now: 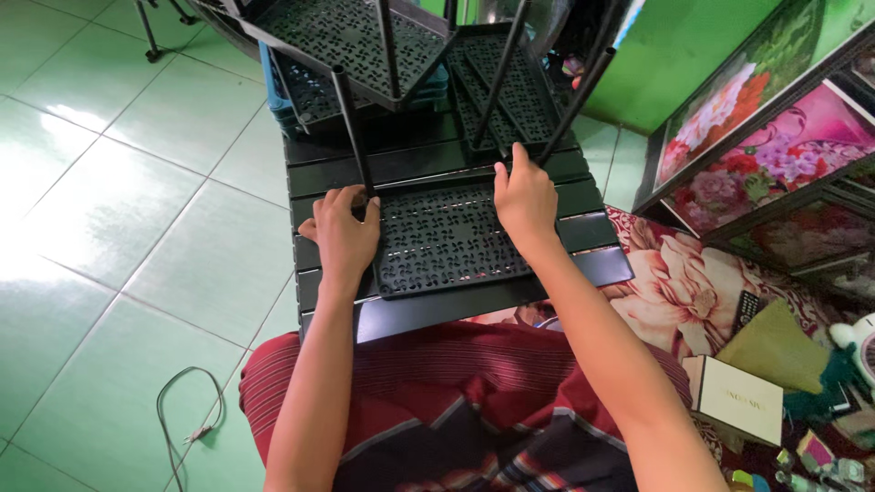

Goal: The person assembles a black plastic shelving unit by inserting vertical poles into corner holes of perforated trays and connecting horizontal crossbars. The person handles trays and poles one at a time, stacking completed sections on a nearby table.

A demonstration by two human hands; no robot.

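Assembly step, by look: your left hand (344,235) grips black pole (354,137) at perforated shelf (447,241) corner; right hand (524,199) closed around second pole (572,105). Shelf lies flat on slatted table (602,264). Next likely needs poles seated square.

Two hands: a left hand (344,235) and a right hand (524,199). Four perforated black shelves show: one under the hands (442,239), one raised at top (342,36), one beneath it at left (310,91), and one behind at right (515,87). Four black poles (354,137) stand among them. One grey cable (187,405) lies on the floor. One white box (734,396), one remote (747,310), and two flower pictures (775,150) are at right.
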